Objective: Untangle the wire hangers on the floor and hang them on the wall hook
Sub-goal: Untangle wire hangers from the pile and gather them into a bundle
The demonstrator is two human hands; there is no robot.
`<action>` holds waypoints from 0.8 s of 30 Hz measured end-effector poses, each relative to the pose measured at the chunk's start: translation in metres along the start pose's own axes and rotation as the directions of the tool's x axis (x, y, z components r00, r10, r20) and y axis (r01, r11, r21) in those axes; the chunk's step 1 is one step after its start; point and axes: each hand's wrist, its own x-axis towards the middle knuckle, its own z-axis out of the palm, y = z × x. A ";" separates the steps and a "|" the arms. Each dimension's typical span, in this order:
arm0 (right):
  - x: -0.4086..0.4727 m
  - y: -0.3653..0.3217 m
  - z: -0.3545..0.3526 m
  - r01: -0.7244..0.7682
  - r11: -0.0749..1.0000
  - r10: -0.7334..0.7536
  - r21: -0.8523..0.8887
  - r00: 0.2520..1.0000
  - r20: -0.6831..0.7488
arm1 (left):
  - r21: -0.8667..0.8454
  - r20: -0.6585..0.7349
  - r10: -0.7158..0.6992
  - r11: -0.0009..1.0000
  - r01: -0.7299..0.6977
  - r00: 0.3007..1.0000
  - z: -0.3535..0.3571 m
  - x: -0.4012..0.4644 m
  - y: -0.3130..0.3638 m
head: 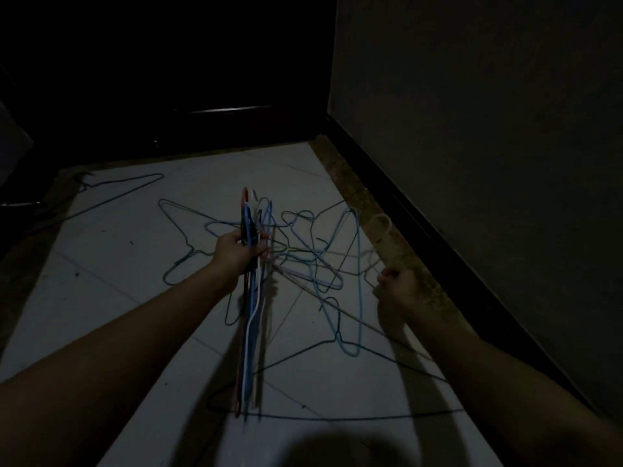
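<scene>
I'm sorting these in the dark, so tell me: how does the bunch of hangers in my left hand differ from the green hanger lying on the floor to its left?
The bunch of hangers is gripped in the left hand, off the floor and stacked edge-on; the green hanger lies flat on the floor tiles, alone and untouched. The bunch mixes red, blue and white wires; the floor one is a single green. Both are thin wire hangers.

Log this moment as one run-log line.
left hand: grips hanger bundle | right hand: pulls pale hanger | tangle: on floor | wall hook: unseen
</scene>
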 end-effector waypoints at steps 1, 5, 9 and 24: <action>-0.001 -0.010 0.000 0.015 0.998 -0.016 0.058 1.000 0.021 | -0.036 -0.007 -0.005 0.999 0.005 1.000 -0.003 0.000 0.001; -0.009 -0.048 0.000 0.116 0.977 -0.126 0.178 0.991 0.046 | -0.213 0.014 -0.052 0.976 0.053 0.999 -0.012 0.000 0.002; -0.026 -0.079 0.000 0.143 0.952 -0.173 0.272 0.981 0.090 | -0.351 0.045 -0.081 0.932 0.092 0.996 -0.008 -0.004 0.011; -0.084 -0.126 0.088 -0.060 0.929 -0.108 0.364 0.899 0.424 | -0.503 -0.005 -0.096 0.861 0.080 0.995 -0.008 -0.008 0.028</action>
